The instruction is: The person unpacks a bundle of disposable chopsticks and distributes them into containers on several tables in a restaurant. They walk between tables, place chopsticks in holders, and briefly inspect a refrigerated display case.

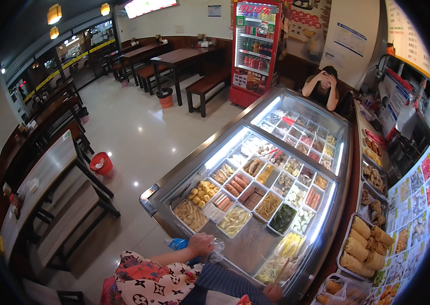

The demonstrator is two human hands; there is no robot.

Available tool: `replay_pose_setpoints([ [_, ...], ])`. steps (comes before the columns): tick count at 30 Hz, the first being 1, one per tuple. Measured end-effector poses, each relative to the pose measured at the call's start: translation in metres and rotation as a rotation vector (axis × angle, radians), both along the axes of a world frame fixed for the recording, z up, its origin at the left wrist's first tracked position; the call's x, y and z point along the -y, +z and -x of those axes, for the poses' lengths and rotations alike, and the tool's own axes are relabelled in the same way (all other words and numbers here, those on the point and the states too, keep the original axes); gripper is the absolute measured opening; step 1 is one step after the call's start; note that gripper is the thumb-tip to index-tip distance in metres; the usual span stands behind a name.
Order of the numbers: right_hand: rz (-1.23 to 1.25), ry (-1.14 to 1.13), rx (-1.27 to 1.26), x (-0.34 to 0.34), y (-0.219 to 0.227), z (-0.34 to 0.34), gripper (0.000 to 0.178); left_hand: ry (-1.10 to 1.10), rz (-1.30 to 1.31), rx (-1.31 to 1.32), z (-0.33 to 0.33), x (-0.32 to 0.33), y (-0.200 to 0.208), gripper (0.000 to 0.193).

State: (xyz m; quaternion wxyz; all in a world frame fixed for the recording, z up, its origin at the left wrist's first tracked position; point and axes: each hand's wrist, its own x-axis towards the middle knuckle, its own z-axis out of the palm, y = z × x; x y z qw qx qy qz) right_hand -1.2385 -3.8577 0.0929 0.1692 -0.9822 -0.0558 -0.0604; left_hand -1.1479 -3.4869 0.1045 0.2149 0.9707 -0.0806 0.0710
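**Hands at work over a lit food display case**

A person leans over a glass-topped display case (174,175) in a small eatery. The left hand (201,244) has its fingers (210,250) curled shut on a crumpled clear plastic bag (217,250) with a blue end (177,244), the bag bunched just beside and under the knuckles at the case's near rim. The right hand (274,292) is closed around a thin pair of tongs or sticks (282,270); which of the two cannot be told. The tool rises from the fingertips toward a tray of pale shredded food (271,269). Beyond the left fingers lie white tubs of noodles (190,214) and yellow balls (204,192). Farther off, well apart from both hands, another person (322,87) sits beside a red drinks fridge (254,51).
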Motion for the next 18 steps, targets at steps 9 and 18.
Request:
replay_pose_setpoints([
  [9, 0.049, -0.090, 0.070, -0.009, 0.000, -0.006, 0.031, 0.023, 0.003, -0.043, 0.003, 0.000, 0.015, 0.017],
  [18, 0.056, 0.011, 0.167, -0.020, 0.001, -0.045, 0.032, -0.019, 0.016, -0.079, -0.002, 0.000, 0.000, 0.017],
])
